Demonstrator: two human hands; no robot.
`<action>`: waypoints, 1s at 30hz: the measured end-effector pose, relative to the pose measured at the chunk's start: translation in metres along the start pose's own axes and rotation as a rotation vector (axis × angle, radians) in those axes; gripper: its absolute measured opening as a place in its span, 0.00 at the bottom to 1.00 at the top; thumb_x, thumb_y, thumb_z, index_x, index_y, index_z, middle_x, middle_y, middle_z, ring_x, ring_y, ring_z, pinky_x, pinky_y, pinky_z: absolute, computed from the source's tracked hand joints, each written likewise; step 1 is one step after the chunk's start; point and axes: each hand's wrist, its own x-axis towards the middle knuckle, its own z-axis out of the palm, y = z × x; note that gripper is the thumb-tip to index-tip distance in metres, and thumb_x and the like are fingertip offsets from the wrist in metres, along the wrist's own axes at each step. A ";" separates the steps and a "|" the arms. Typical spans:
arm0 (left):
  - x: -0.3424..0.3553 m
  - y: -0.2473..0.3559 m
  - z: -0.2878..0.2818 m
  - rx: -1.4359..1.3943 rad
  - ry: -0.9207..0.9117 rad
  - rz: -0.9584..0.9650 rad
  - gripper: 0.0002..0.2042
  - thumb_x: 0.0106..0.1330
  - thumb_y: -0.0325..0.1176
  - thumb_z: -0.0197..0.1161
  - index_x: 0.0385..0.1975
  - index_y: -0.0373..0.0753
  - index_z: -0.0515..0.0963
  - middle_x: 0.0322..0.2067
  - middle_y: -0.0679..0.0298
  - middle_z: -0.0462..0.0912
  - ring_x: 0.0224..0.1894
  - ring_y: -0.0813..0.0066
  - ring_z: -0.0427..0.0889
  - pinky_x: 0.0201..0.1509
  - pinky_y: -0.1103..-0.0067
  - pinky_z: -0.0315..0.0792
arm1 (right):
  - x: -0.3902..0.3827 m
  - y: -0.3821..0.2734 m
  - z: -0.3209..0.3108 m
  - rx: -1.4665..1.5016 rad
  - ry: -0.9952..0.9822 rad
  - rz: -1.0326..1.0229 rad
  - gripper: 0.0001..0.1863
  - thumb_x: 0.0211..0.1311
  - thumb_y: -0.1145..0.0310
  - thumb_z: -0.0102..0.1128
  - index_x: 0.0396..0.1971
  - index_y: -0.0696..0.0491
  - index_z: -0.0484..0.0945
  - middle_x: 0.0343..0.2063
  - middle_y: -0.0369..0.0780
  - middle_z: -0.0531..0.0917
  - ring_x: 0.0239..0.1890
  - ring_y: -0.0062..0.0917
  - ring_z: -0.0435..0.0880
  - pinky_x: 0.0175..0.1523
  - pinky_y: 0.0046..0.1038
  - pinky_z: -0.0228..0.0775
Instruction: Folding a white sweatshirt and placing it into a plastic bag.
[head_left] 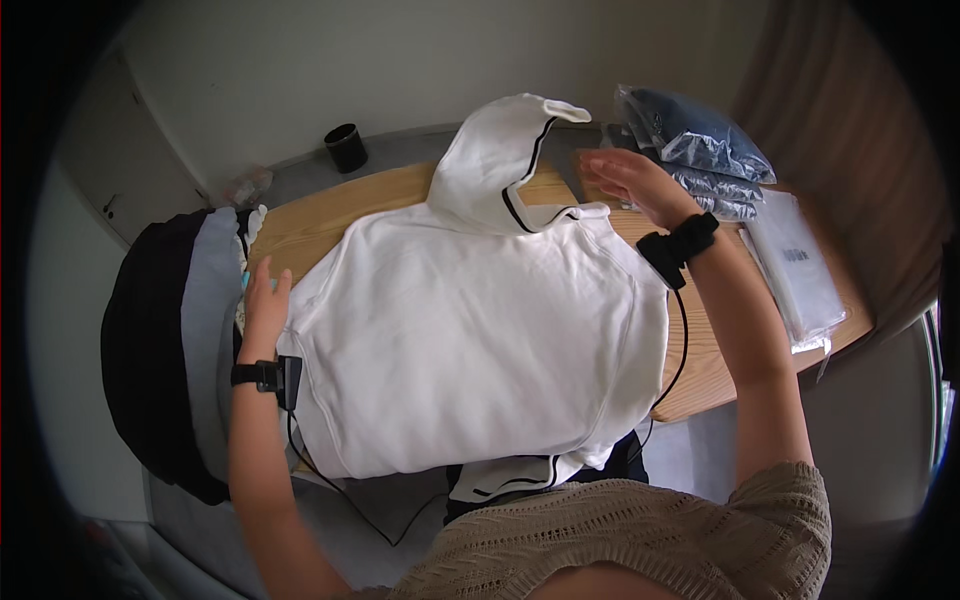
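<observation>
A white hooded sweatshirt (460, 340) lies spread across the wooden table, with its smooth body facing up. The hood (490, 160) rises at the far end, its edge lined with a black stripe. Another white, black-striped part of the cloth hangs over the near table edge by my lap. At the garment's left side, my left hand (265, 305) has its fingers apart and appears to hold nothing. My right hand (635, 185) is above the far right of the table, right of the hood, fingers stretched out and nothing seen in them. Both wrists wear black straps with cables.
A pile of black and grey clothes (165, 350) stands left of the table. Dark garments in clear bags (700, 140) lie at the far right, with a stack of clear plastic bags (795, 270) nearer. A black bin (346, 148) stands on the floor beyond the table.
</observation>
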 end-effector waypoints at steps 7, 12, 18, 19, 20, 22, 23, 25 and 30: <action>-0.120 0.007 -0.018 0.042 -0.543 -0.115 0.29 0.58 0.40 0.62 0.60 0.42 0.64 0.64 0.43 0.54 0.67 0.50 0.53 0.67 0.66 0.51 | -0.066 0.107 -0.041 -0.644 0.261 0.313 0.35 0.46 0.56 0.69 0.51 0.62 0.70 0.42 0.52 0.79 0.46 0.35 0.78 0.51 0.30 0.69; -0.153 -0.013 -0.002 0.079 -0.654 -0.075 0.39 0.55 0.45 0.65 0.66 0.49 0.53 0.66 0.38 0.37 0.68 0.37 0.35 0.68 0.57 0.41 | -0.081 0.134 -0.034 -0.803 0.165 0.353 0.34 0.40 0.53 0.70 0.44 0.63 0.74 0.35 0.51 0.81 0.38 0.34 0.80 0.42 0.30 0.70; -0.131 -0.013 0.011 0.135 -0.723 -0.040 0.40 0.55 0.44 0.64 0.67 0.50 0.51 0.66 0.37 0.35 0.68 0.35 0.33 0.68 0.57 0.43 | -0.108 0.125 -0.054 -0.786 -0.044 0.415 0.20 0.42 0.57 0.69 0.25 0.60 0.77 0.19 0.41 0.80 0.18 0.24 0.78 0.24 0.27 0.68; -0.128 -0.013 0.010 0.125 -0.744 -0.033 0.40 0.56 0.44 0.64 0.67 0.50 0.50 0.66 0.37 0.34 0.68 0.34 0.33 0.68 0.57 0.44 | -0.116 0.124 -0.055 -0.766 -0.054 0.436 0.20 0.42 0.57 0.69 0.24 0.60 0.77 0.18 0.40 0.79 0.18 0.24 0.78 0.23 0.26 0.68; -0.120 -0.005 0.014 0.137 -0.770 -0.047 0.39 0.56 0.42 0.64 0.67 0.50 0.50 0.66 0.38 0.34 0.68 0.36 0.32 0.69 0.58 0.43 | -0.126 0.126 -0.062 -0.751 -0.044 0.463 0.19 0.42 0.58 0.69 0.24 0.60 0.77 0.17 0.40 0.79 0.18 0.24 0.78 0.23 0.26 0.68; -0.110 -0.003 0.016 0.116 -0.769 -0.046 0.39 0.56 0.42 0.64 0.67 0.50 0.50 0.67 0.39 0.33 0.68 0.37 0.31 0.69 0.58 0.43 | -0.141 0.126 -0.071 -0.721 -0.041 0.534 0.17 0.43 0.60 0.69 0.22 0.59 0.76 0.15 0.38 0.77 0.17 0.23 0.77 0.22 0.26 0.67; -0.104 -0.002 0.021 0.092 -0.775 -0.031 0.39 0.56 0.42 0.63 0.67 0.51 0.50 0.67 0.40 0.33 0.69 0.39 0.31 0.69 0.59 0.43 | -0.147 0.125 -0.074 -0.718 -0.047 0.584 0.17 0.43 0.61 0.70 0.21 0.59 0.75 0.14 0.37 0.75 0.15 0.22 0.74 0.20 0.25 0.65; -0.091 0.008 0.028 0.092 -0.774 -0.008 0.39 0.56 0.43 0.63 0.67 0.52 0.51 0.67 0.41 0.35 0.70 0.43 0.31 0.69 0.61 0.43 | -0.160 0.135 -0.085 -0.673 -0.005 0.599 0.16 0.43 0.62 0.70 0.21 0.59 0.75 0.14 0.36 0.74 0.14 0.20 0.72 0.19 0.23 0.63; -0.043 0.028 0.041 0.171 -0.741 0.080 0.36 0.54 0.46 0.64 0.64 0.46 0.59 0.65 0.42 0.50 0.67 0.51 0.50 0.67 0.69 0.53 | -0.183 0.154 -0.082 -0.616 0.245 0.478 0.17 0.43 0.64 0.70 0.27 0.59 0.75 0.18 0.35 0.75 0.17 0.19 0.72 0.21 0.22 0.63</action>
